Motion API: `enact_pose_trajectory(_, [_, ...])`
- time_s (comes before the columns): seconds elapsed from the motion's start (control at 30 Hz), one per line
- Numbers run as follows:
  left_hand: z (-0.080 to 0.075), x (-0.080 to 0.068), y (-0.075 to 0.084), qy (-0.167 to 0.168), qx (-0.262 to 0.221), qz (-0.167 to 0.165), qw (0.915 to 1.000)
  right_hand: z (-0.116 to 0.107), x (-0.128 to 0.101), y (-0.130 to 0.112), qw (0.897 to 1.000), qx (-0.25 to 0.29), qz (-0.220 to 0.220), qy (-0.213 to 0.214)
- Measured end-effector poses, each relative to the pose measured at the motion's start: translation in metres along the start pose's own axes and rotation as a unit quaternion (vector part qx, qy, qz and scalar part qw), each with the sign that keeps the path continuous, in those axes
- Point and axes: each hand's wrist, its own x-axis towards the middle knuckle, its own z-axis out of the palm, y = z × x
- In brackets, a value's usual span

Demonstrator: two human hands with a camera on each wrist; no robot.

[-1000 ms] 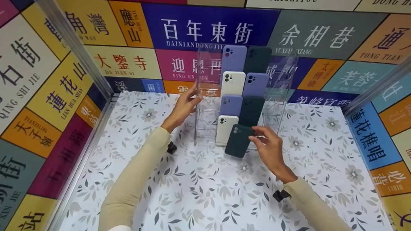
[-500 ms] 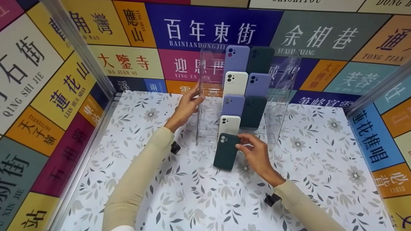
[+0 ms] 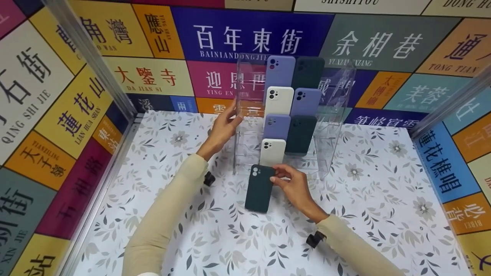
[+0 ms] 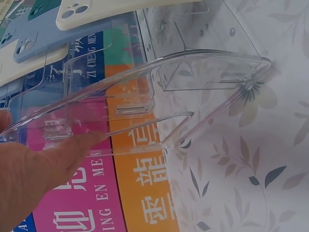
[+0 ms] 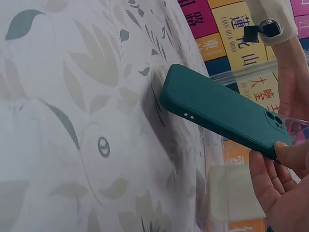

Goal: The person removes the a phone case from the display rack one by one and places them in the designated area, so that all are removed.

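A dark green phone case point(image 3: 259, 188) is pinched by its upper right edge between the thumb and fingers of my right hand point(image 3: 293, 188). It hangs tilted in front of a clear stepped display stand point(image 3: 326, 147). In the right wrist view the case point(image 5: 222, 108) is a little above the tablecloth, its camera cutout end near the fingers. My left hand point(image 3: 224, 128) holds the stand's left side panel. In the left wrist view, fingers of the left hand point(image 4: 53, 169) lie along that clear panel point(image 4: 193, 55); part of the hand is out of frame.
Two columns of cases stand on the stand's steps: white case point(image 3: 273, 151), purple case point(image 3: 277, 126), green case point(image 3: 302, 135) and several more above. A floral tablecloth point(image 3: 215, 237) covers the table. Printed panels point(image 3: 249, 30) wall in the back and sides.
My right hand has drawn the green case down and left, away from the stand's lower right step. The left hand stays at the stand's side.
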Motion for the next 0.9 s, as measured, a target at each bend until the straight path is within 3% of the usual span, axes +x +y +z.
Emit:
enact_pose_trajectory(0.53, [-0.001,0.001,0.000,-0.016,-0.028,-0.013,0.9994,0.043,-0.001,0.017,0.995,0.050,0.083,-0.037])
enact_pose_trajectory(0.9, [-0.001,0.004,-0.003,-0.006,-0.031,-0.014,0.9994,0.074,0.004,0.021,0.990,0.064,0.097,-0.074])
